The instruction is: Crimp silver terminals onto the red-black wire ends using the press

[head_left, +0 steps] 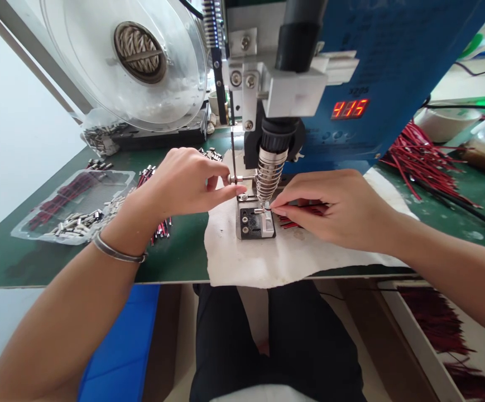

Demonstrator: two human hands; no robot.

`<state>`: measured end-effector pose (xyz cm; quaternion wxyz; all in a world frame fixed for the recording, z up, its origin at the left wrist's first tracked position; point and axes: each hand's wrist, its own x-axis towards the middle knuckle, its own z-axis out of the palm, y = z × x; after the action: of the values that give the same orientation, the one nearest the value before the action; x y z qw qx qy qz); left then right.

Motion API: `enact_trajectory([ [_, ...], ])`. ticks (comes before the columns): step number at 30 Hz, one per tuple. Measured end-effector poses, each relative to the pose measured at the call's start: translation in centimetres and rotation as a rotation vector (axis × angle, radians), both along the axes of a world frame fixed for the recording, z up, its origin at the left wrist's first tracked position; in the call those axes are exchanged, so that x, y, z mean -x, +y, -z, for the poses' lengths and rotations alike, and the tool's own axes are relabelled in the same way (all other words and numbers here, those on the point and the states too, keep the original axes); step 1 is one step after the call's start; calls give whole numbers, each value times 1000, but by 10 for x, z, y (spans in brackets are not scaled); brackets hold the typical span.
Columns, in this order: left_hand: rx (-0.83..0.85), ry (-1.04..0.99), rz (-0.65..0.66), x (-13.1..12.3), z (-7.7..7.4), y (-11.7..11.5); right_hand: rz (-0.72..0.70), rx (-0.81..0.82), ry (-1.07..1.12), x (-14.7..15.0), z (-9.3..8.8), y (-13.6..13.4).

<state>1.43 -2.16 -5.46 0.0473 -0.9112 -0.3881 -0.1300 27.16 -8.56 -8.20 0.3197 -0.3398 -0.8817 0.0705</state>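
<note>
Head view: the left hand [183,181] pinches its fingers on a small metal pin [237,179] just beside the ribbed nozzle [269,173] of a blue machine [376,61]. The right hand [334,209] has its fingers clenched on thin red wires [294,224], their ends at the black fixture [253,222] below the nozzle, on a white cloth [267,259] over the green desk [175,259]. A clear tray [28,231] of parts lies left.
</note>
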Motion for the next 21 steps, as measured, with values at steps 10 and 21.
enact_trajectory([
  [10, 19, -21, 17, -1, 0, 0, 5, -3, 7, 0, 0, 0],
  [21, 16, -30, 34, 0, 2, 1, 0, -10, 6, -1, 0, -1],
])
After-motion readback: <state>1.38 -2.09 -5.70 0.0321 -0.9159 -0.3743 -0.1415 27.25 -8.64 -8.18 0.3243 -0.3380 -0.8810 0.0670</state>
